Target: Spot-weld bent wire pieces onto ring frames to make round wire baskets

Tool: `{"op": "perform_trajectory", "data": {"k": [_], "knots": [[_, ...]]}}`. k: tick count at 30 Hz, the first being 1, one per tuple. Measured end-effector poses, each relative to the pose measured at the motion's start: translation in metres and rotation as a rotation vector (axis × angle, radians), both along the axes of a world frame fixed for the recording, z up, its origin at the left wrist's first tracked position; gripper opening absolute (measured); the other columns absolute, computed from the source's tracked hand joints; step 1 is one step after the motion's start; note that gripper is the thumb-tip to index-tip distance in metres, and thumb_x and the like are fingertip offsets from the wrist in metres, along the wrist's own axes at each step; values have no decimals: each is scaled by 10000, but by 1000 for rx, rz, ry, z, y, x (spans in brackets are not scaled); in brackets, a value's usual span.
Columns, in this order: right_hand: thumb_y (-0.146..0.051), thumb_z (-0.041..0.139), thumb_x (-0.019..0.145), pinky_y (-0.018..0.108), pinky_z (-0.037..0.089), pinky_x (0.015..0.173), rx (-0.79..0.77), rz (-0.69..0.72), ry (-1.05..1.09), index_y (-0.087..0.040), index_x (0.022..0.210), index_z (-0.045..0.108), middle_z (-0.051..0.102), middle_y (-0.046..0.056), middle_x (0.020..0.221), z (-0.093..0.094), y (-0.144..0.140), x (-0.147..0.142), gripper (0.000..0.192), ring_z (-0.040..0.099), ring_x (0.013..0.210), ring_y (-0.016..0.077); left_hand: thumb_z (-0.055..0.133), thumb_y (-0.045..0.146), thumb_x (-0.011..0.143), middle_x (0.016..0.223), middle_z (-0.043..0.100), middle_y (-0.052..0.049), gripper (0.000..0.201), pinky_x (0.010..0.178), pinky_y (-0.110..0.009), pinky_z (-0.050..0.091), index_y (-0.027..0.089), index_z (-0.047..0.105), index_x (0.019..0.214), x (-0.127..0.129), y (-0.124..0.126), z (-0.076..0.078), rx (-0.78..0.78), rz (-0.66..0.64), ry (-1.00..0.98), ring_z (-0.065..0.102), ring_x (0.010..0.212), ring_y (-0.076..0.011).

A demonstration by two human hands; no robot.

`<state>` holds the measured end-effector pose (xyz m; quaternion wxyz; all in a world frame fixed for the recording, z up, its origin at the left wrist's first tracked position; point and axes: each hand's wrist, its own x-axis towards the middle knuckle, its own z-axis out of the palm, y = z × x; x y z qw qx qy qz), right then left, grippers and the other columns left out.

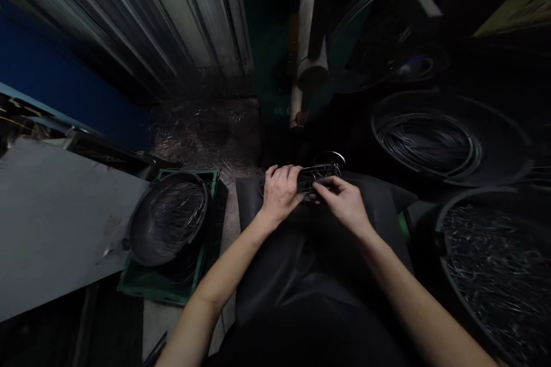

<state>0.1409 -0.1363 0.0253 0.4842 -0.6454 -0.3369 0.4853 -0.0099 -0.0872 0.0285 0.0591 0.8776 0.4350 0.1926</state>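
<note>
Thin grey metal wire bundle (pixel 318 175) lies over my lap, held at both ends. My left hand (pixel 279 192) wraps its left end, fingers curled shut around it. My right hand (pixel 344 203) pinches the near edge between thumb and fingertips. Left, a round black wire-filled basin (pixel 169 219) sits in a green plastic crate (pixel 138 284).

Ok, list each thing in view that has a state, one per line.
left hand: closed on the wire bundle
right hand: pinching the same bundle
wire bundle: held over the lap, between both hands
black basin: holds wire loops, sits in green crate
right tub: filled with short wire pieces
</note>
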Motion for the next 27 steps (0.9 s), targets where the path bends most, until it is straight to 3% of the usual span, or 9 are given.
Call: {"op": "perform_trajectory", "data": {"k": [4,10,17,27], "knots": [[-509,689,698,262,527,577,80,-35,-118,-171,850,648,682,37,778,-3,4,-5,373,637,602,152,709,245,709,1150,613,-78,541,1032,-390,324,169,463,1185,0,8,6,21,-1,-35,568,1071,-207],[-528,674,695,276,514,582,75,-94,-193,-171,825,645,680,43,736,0,21,-15,381,640,620,177,678,197,715,1171,611,-82,510,1024,-391,322,168,478,1183,0,17,14,80,15,-53,565,1093,-206],[-485,556,823,257,475,635,279,-167,-585,-171,863,648,670,32,756,-1,32,-32,329,598,619,140,636,175,730,1174,618,-83,472,997,-404,336,174,493,1180,-2,31,12,104,55,-89,571,1103,-208],[-411,531,879,264,495,724,494,-207,-741,-172,880,645,673,49,824,-6,60,-29,265,624,725,152,602,161,742,1173,630,-56,429,975,-389,338,201,502,1158,3,57,9,186,65,-172,587,1086,-186]]}}
